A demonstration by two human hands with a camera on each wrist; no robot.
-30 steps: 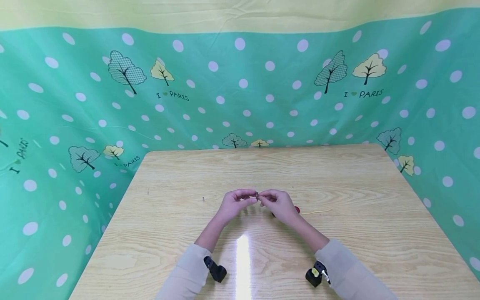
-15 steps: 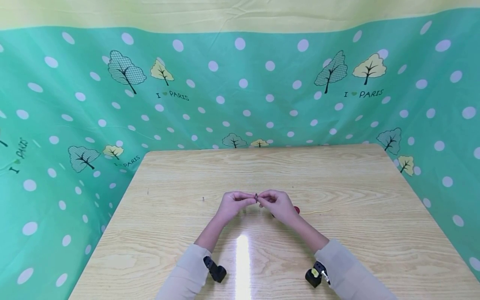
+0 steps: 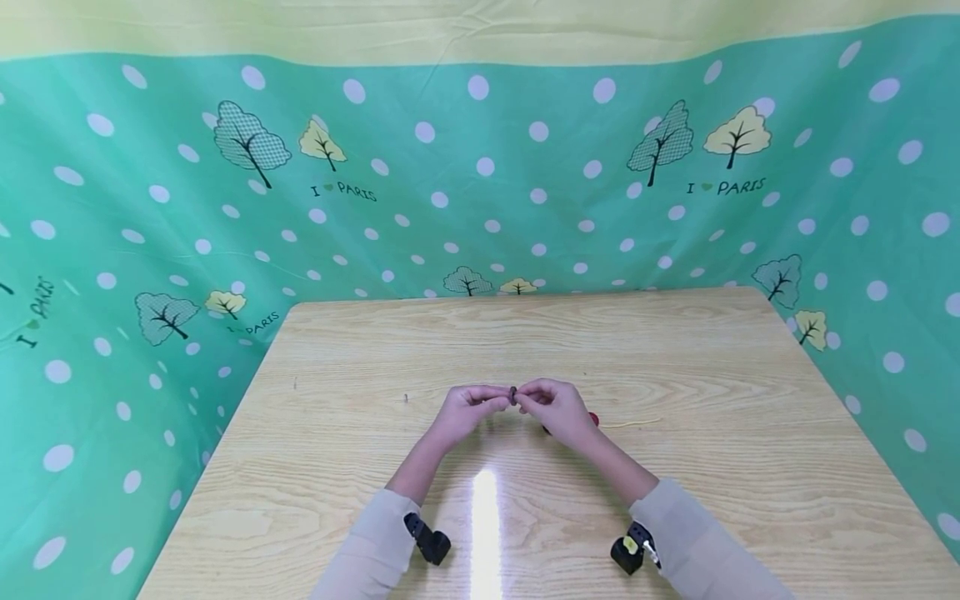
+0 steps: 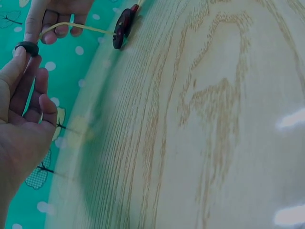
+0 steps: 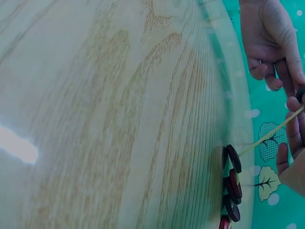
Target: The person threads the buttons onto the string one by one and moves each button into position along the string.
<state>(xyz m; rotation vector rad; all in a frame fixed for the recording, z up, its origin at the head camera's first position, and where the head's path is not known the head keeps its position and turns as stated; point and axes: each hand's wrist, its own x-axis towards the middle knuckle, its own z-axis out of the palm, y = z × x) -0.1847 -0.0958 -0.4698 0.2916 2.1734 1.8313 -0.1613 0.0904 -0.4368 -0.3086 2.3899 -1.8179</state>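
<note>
Between the fingertips of my two hands, over the middle of the table [image 3: 352, 350], is a small dark round button [image 4: 29, 48]. My left hand [image 3: 462, 414] pinches it between thumb and forefinger. My right hand [image 3: 557, 414] holds a thin yellow string [image 4: 86, 27] with its fingertips close against the button. Whether the string passes through the button I cannot tell. From my right fingers the string runs to a row of several dark and red buttons [image 5: 233, 185] on the table. In the head view my right hand partly covers that row.
Beyond the row, a loose yellow string end [image 3: 632, 423] lies to the right on the table. A tiny dark bit [image 3: 406, 398] lies left of my hands. A green dotted cloth [image 3: 480, 167] hangs behind the table.
The button has turned a little between my fingertips, and my left fingers have shifted slightly on it. My right hand stays nearly still. The row of buttons has not visibly moved.
</note>
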